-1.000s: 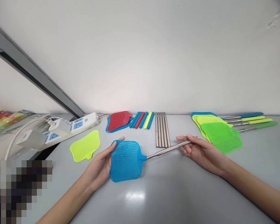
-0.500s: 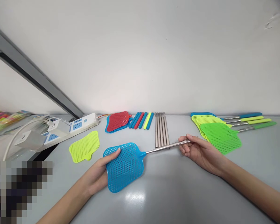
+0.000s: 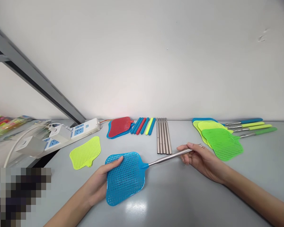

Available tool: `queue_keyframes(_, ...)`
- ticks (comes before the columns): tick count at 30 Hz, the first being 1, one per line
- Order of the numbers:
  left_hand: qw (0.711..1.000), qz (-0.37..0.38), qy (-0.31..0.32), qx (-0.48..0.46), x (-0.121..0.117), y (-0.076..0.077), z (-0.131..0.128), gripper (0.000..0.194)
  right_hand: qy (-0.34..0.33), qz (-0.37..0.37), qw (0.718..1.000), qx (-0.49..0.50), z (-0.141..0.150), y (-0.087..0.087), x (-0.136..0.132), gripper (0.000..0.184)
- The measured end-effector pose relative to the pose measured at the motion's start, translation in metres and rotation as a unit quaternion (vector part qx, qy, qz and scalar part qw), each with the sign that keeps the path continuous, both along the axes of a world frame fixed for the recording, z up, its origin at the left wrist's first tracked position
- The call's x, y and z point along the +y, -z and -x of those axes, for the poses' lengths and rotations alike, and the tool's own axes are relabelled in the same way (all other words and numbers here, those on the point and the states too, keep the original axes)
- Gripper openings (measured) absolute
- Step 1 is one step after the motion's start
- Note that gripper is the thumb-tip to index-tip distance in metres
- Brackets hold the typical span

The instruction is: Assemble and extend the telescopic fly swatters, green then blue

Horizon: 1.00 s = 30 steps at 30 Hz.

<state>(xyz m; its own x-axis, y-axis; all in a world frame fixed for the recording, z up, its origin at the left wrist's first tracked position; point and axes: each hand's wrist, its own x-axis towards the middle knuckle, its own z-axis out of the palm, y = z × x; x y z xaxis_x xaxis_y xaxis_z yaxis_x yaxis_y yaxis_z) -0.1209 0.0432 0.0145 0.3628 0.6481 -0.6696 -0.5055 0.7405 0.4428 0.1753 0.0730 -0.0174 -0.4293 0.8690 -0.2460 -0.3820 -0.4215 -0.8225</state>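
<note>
Left hand [image 3: 100, 182] has shifted its thumb from the edge onto the face of the blue head [image 3: 126, 179], fingers gripping it, while the right hand [image 3: 202, 161] pinches the attached rod [image 3: 170, 156] near its far end, apparently steadying both parts above the table [image 3: 175, 198].

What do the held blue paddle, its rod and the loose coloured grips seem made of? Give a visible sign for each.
Blue paddle: probably flexible plastic, low sheen; gently curved mesh in one colour.
Rod: apparently metal, polished; silvery, with bright reflected streaks.
Loose coloured grips: perhaps rubber, foam or plastic, matte; even colour without sharp reflections, too small to say which.
</note>
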Motion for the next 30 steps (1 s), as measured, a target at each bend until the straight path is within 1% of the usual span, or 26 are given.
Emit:
queue_keyframes(4, 1.000, -0.005, -0.009, 0.011, -0.003, 0.000, -0.002, 0.030, 0.000, -0.012, 1.000, -0.014, 0.001, 0.000, -0.001, 0.034)
queue_keyframes(9, 0.995, -0.044, -0.019, 0.089, -0.006, -0.003, -0.005, 0.032, 0.012, -0.006, 1.000, -0.027, 0.000, 0.003, -0.001, 0.036)
queue_keyframes(14, 0.991, -0.057, -0.024, 0.121, -0.006, -0.003, -0.003, 0.030, 0.013, -0.016, 0.999, -0.048, 0.000, 0.004, -0.001, 0.038)
queue_keyframes(19, 0.986, -0.066, -0.028, 0.148, -0.003, -0.002, -0.003, 0.031, 0.004, -0.025, 0.999, -0.041, 0.001, 0.001, -0.002, 0.036)
queue_keyframes(22, 0.987, -0.061, -0.040, 0.146, 0.001, -0.002, -0.002, 0.028, -0.002, -0.029, 0.999, -0.041, 0.002, 0.000, -0.002, 0.032)
queue_keyframes(26, 0.983, -0.054, -0.081, 0.156, 0.006, -0.002, 0.001, 0.024, -0.015, -0.039, 0.996, -0.075, 0.001, 0.000, -0.002, 0.026)
queue_keyframes(28, 0.981, -0.053, -0.085, 0.164, 0.008, -0.002, 0.003, 0.024, -0.016, -0.050, 0.994, -0.095, 0.000, 0.002, -0.002, 0.024)
queue_keyframes(30, 0.982, -0.046, -0.078, 0.166, 0.010, -0.002, 0.003, 0.024, -0.002, -0.066, 0.991, -0.119, -0.002, 0.005, 0.000, 0.025)
